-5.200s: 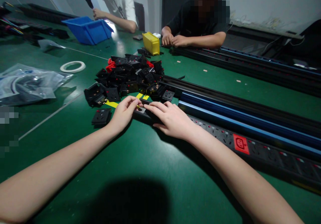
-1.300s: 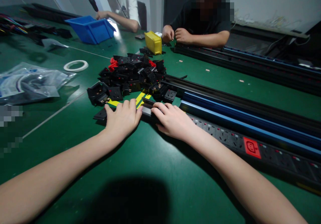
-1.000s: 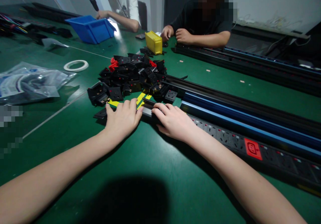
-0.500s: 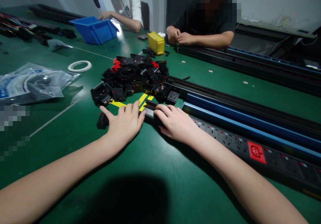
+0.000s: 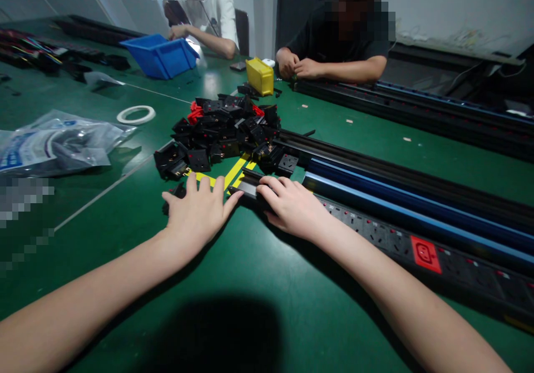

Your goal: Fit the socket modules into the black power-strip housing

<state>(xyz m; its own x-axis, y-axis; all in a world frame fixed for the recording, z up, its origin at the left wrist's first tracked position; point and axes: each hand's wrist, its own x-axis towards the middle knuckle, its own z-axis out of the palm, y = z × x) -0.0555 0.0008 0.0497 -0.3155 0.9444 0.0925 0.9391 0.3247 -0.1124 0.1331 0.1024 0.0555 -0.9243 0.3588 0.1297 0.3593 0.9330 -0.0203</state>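
My left hand (image 5: 196, 209) is open, its fingers spread, just off the near end of a long black power strip (image 5: 379, 231). Its thumb tip lies by that end; I cannot tell if they touch. A loose black socket module (image 5: 177, 191) is partly hidden behind its outer fingers. Lying across the strip, my right hand (image 5: 292, 203) grips it with fingers curled over the far edge. Beside the hand the strip's end shows as a bare channel (image 5: 247, 188). Further along, black sockets and one red socket (image 5: 425, 254) fill it.
Socket modules (image 5: 227, 119) lie heaped beyond my hands, near yellow tape (image 5: 236, 172). Blue rails (image 5: 375, 195) run alongside the strip. A tape roll (image 5: 136, 115), a plastic bag (image 5: 54, 145), a blue bin (image 5: 162, 58) and a yellow box (image 5: 259, 76) stand around. Two people sit opposite.
My left hand has drawn slightly back and left, its fingers moving off the yellow tape and the strip's end. My right hand stays on the power strip.
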